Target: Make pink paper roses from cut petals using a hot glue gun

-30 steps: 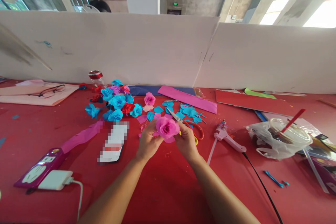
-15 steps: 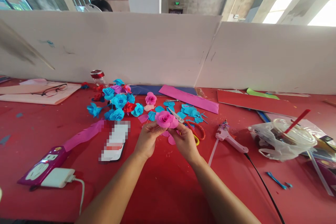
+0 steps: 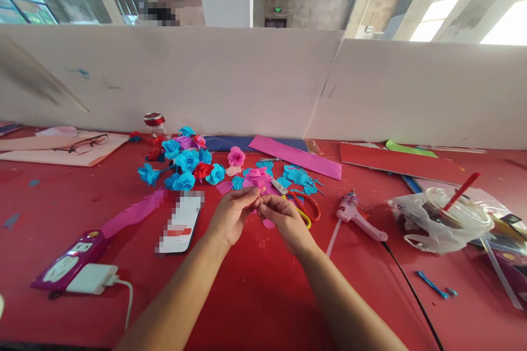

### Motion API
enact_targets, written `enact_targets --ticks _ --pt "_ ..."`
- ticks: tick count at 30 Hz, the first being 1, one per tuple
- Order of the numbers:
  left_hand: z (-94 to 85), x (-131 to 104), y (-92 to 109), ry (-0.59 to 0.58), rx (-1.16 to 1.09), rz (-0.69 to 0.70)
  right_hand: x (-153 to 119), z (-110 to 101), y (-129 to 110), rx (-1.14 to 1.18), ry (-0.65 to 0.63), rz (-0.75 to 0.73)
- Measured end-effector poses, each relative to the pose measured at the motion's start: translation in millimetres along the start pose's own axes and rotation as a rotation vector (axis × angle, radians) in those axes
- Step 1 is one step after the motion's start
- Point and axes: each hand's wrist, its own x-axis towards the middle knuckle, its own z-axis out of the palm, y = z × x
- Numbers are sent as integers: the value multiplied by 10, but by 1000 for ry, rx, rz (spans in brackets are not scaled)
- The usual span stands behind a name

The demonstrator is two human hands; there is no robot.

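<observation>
Above the red tabletop (image 3: 247,301), head view: two bare hands meet near the middle, fingertips close together
Pink flower (image 3: 258,176): between the hands, its head just beyond the fingertips, over scattered petals
Left hand (image 3: 231,216): thumb and forefinger pinched on the base of the pink flower
Right hand (image 3: 289,224): thumb and forefinger pinched at the same base; which bit of it lies between them is too small to tell
Scissors (image 3: 279,187): just beyond the right hand, orange and yellow handles to the right, blades pointing towards the pink flower
Blue petals (image 3: 302,175): strewn beyond the scissors, near a long pink strip (image 3: 294,157) that partly covers a dark blue sheet (image 3: 230,143)
Second pink flower (image 3: 236,157): a little farther off and to the left, facing up
Flower bunch (image 3: 188,159): blue, red and purple blooms left of it, beside a red-lidded jar (image 3: 154,119)
Phone (image 3: 185,225): left of the left hand, screen partly blurred
Glue gun (image 3: 349,213): pale pink, right of the right hand, a clear stick beneath its nozzle, black cord trailing towards the near edge
Cup (image 3: 461,208): farther right, wrapped in a clear plastic bag (image 3: 428,238), red straw (image 3: 463,190) leaning out
White charger (image 3: 93,278): near left, cable attached
Glasses (image 3: 88,144): far left, on pale pink paper (image 3: 45,156)
</observation>
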Motion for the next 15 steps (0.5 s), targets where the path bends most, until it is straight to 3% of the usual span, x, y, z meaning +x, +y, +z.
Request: enact_targets --ticks 6,15 --pt "-1 72 5 -46 -61 -152 46 -85 -1 256 -35 177" --pt "-49 61 -128 9 -29 -18 60 -88 90 294 -24 217"
